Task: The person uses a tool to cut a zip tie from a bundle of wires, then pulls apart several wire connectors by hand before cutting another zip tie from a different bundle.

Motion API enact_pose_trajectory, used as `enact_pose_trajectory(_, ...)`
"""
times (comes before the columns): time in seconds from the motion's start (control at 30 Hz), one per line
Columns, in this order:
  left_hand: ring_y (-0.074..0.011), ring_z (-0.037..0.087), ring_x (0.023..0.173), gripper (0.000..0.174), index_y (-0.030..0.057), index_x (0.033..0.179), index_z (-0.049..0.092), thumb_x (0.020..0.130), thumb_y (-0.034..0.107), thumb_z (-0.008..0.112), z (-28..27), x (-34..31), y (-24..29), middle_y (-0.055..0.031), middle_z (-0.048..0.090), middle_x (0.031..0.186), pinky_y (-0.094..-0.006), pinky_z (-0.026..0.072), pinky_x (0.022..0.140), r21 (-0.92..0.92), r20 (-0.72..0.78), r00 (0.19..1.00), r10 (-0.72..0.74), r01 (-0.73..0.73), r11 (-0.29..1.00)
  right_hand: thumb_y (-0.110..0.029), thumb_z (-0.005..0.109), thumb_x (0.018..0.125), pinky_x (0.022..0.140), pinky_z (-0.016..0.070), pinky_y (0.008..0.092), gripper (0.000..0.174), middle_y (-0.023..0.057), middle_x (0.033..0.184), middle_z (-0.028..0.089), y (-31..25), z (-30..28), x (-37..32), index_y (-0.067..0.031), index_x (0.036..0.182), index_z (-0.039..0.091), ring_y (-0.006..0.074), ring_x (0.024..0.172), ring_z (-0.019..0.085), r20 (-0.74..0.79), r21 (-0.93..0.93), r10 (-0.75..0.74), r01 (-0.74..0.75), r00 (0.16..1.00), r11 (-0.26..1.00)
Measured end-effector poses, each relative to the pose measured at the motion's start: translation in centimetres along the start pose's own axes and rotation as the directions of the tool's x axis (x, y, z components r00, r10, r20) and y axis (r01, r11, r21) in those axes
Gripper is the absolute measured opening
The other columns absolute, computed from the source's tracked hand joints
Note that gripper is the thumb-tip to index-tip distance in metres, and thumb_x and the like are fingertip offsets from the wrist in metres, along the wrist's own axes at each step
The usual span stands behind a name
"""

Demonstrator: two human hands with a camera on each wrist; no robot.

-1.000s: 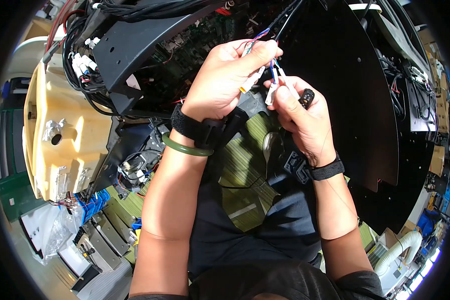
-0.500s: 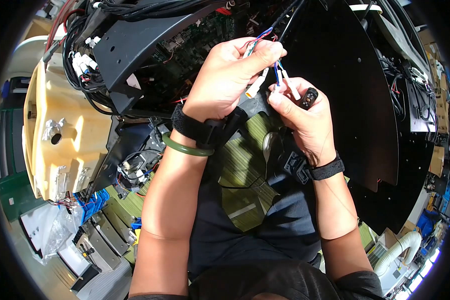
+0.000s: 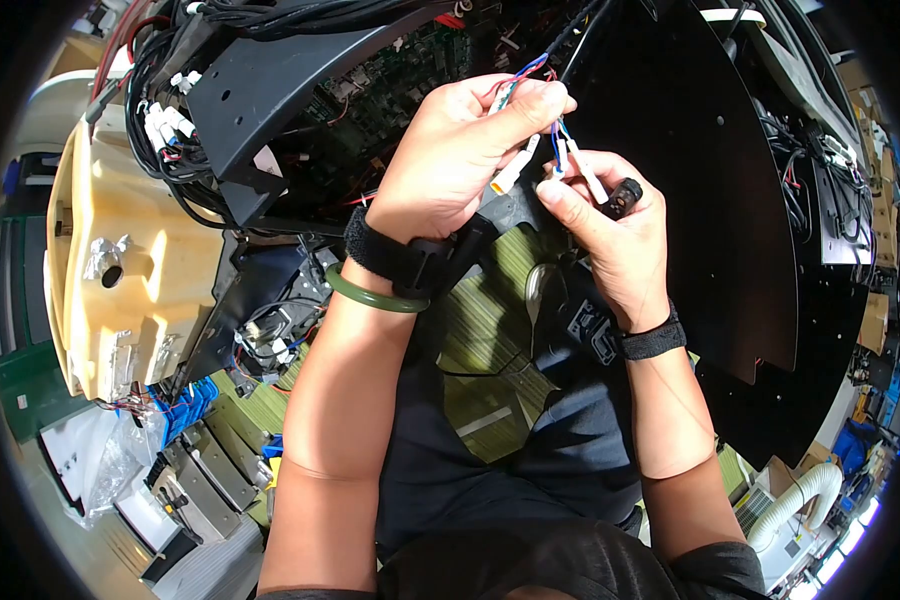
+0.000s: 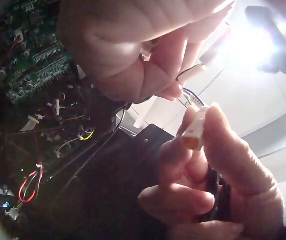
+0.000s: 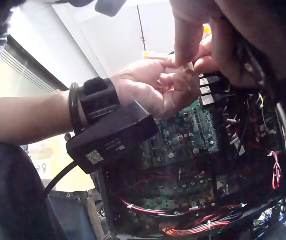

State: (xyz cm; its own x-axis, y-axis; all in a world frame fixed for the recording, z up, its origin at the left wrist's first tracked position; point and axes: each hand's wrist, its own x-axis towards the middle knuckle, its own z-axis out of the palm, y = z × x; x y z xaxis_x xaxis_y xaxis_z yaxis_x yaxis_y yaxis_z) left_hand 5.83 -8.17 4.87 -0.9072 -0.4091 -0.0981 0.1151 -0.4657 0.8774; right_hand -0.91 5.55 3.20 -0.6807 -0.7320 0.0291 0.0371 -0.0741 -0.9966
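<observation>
My left hand (image 3: 460,150) pinches a bundle of thin blue, red and white wires (image 3: 530,66) between thumb and fingers. A white connector with an orange end (image 3: 513,172) hangs just below it. My right hand (image 3: 615,225) holds a small white connector between thumb and forefinger; the left wrist view shows this connector (image 4: 195,131) with its orange-brown end. Another white connector (image 3: 588,178) lies across the right fingers, and a black cylindrical piece (image 3: 623,197) sits in that hand. In the right wrist view, the left hand (image 5: 153,87) is close beside the right fingertips (image 5: 203,62).
A black metal housing (image 3: 270,95) with green circuit boards (image 3: 405,75) stands behind the left hand. To the right is a large black panel (image 3: 720,200). A yellowish molded shell (image 3: 135,270) stands at the left, with black cable bundles (image 3: 155,60) above it.
The right thumb and fingers have shifted on the small connector, which is now mostly covered. The orange-ended connector has swung slightly right and down. The left hand has barely moved.
</observation>
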Motion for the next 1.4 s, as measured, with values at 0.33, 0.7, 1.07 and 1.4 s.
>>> enact_pose_trajectory(0.33, 0.0007, 0.033, 0.045, 0.019, -0.0003, 0.089, 0.06, 0.082, 0.017, 0.06, 0.1, 0.1, 0.0, 0.0079, 0.043, 0.056, -0.0152, 0.0243, 0.04, 0.018, -0.045, 0.999, -0.011, 0.012, 1.0, -0.008, 0.063, 0.077, 0.059, 0.0395, 0.0166, 0.013, -0.0022, 0.074, 0.058, -0.6, 0.0, 0.0, -0.0003, 0.088, 0.062, 0.0017, 0.065, 0.048, 0.02, 0.069, 0.168, -0.169, 0.986, 0.983)
enact_pose_trajectory(0.7, 0.001, 0.033, 0.046, 0.018, -0.0007, 0.088, 0.06, 0.082, 0.017, 0.06, 0.1, 0.2, -0.1, 0.0081, 0.043, 0.057, -0.0156, 0.0233, 0.04, 0.013, -0.044, 0.999, 0.006, -0.005, 1.0, -0.006, 0.057, 0.079, 0.04, 0.0266, 0.0145, 0.023, 0.0013, 0.071, 0.056, -0.5, -0.9, 0.5, 0.0049, 0.099, 0.057, -0.0003, 0.048, 0.034, 0.304, 0.49, 0.326, -0.441, 0.895, 0.752)
enact_pose_trajectory(1.07, -0.0014, 0.049, 0.058, 0.014, 0.001, 0.087, 0.059, 0.082, 0.014, 0.061, 0.4, 0.1, -0.5, 0.0028, 0.057, 0.069, -0.0144, 0.0386, 0.051, 0.075, -0.027, 0.998, 0.051, -0.048, 0.996, -0.015, 0.061, 0.08, 0.04, 0.0265, 0.0139, 0.021, -0.0001, 0.072, 0.055, -0.4, -0.6, 0.3, 0.0005, 0.095, 0.059, -0.0005, 0.05, 0.035, 0.297, 0.476, 0.309, -0.421, 0.903, 0.772)
enact_pose_trajectory(1.4, -0.0019, 0.052, 0.063, 0.015, 0.0021, 0.086, 0.06, 0.081, 0.016, 0.062, 0.4, 0.3, -1.3, 0.0022, 0.058, 0.072, -0.0173, 0.043, 0.057, 0.196, -0.006, 1.0, 0.03, -0.028, 0.98, -0.013, 0.065, 0.078, 0.04, 0.0269, 0.0129, 0.013, -0.0023, 0.073, 0.057, -0.3, -0.4, 0.4, -0.0046, 0.087, 0.059, -0.0015, 0.049, 0.039, 0.249, 0.372, 0.388, -0.457, 0.887, 0.808)
